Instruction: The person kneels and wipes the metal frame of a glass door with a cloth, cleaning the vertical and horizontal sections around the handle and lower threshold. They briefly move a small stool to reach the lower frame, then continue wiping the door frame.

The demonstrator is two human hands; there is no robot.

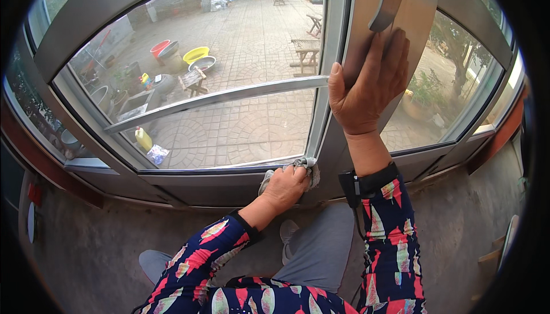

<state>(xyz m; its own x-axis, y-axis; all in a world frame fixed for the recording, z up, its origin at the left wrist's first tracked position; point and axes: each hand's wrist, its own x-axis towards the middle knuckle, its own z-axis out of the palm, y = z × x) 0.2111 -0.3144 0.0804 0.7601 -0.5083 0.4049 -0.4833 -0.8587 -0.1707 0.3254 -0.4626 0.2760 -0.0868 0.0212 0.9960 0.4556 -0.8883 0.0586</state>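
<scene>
My left hand [287,188] grips a crumpled grey cloth [313,172]. It presses the cloth to the lower right corner of a glass pane [240,133], where glass meets the metal door frame [215,187]. Higher up on the right, my right hand [373,80] lies against the wide metal stile [423,17], fingers pointing up and thumb apart. Just above its fingertips is the lower end of a curved metal door handle [389,2]. A metal crossbar [223,101] spans the pane above the cloth.
A second glass pane [447,73] is right of the stile. Beyond the glass lies a paved yard with a yellow basin [196,54], a red basin [160,48] and wooden stools [194,81]. Concrete floor [94,236] surrounds my legs. A wooden object [498,247] stands at the right.
</scene>
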